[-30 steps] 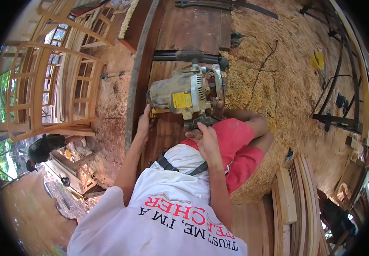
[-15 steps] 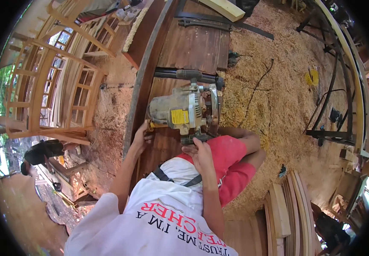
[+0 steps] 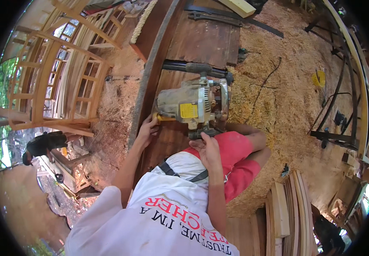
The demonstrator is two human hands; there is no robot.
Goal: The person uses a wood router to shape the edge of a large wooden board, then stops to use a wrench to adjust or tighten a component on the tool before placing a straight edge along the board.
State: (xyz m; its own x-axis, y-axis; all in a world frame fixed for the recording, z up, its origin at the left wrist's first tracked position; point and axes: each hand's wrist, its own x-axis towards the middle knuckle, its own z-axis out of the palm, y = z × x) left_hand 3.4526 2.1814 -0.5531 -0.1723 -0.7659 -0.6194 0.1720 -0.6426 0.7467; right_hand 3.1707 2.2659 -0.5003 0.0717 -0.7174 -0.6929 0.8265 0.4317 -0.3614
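A grey plunge router (image 3: 178, 102) with a yellow label lies on its side on the brown wooden workbench (image 3: 201, 45). At its left end, my left hand (image 3: 149, 131) has its fingers closed around a slim yellow handle (image 3: 164, 117). This handle lies against the router's motor end; what it belongs to is partly hidden. My right hand (image 3: 208, 151) is at the router's near black side knob (image 3: 200, 133), with the fingertips against the knob and the palm partly turned up.
A dark metal bar (image 3: 173, 65) lies beyond the router. Pincers (image 3: 214, 19) rest farther up the bench. Wood shavings (image 3: 257, 64) cover the floor at right, with a black cable across them. Stacked boards (image 3: 293, 209) stand at lower right; wooden frames (image 3: 60, 77) lean at left. Another person (image 3: 43, 145) is at far left.
The view has shifted, so the whole scene sits slightly farther right. Both hands stay at the router, and my right hand's fingers have shifted a little on the knob.
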